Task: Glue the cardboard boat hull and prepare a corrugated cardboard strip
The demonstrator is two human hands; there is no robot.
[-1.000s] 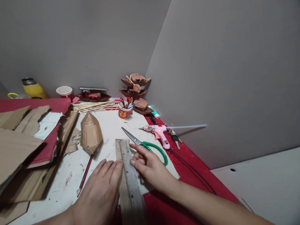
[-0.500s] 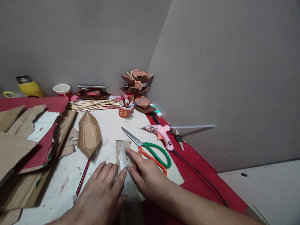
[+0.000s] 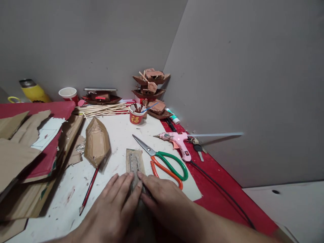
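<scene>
A grey metal ruler (image 3: 134,164) lies lengthwise on a brown cardboard strip (image 3: 140,156) in front of me. My left hand (image 3: 117,199) presses along its left side, fingers extended with their tips at the ruler. From the right, my right hand (image 3: 162,194) bears on it too, index fingertip on the ruler and thumb tucked close below. The fingertips of both hands nearly meet. Under the palms, the near part of ruler and strip is mostly covered. Scissors (image 3: 154,153) with green and orange handles lie just beyond my right hand, blades apart.
Left of the strip sit a cardboard boat hull (image 3: 97,143), a pencil (image 3: 89,191) and stacked cardboard (image 3: 17,162). A pink glue gun (image 3: 178,140) with its cord lies right. Behind are a paint-smeared cup (image 3: 136,116), thin sticks (image 3: 101,109) and brown model boats (image 3: 152,82).
My right hand has drawn back toward me along the ruler, and its index finger is now more bent. My left hand stays beside it. The whole view has shifted slightly.
</scene>
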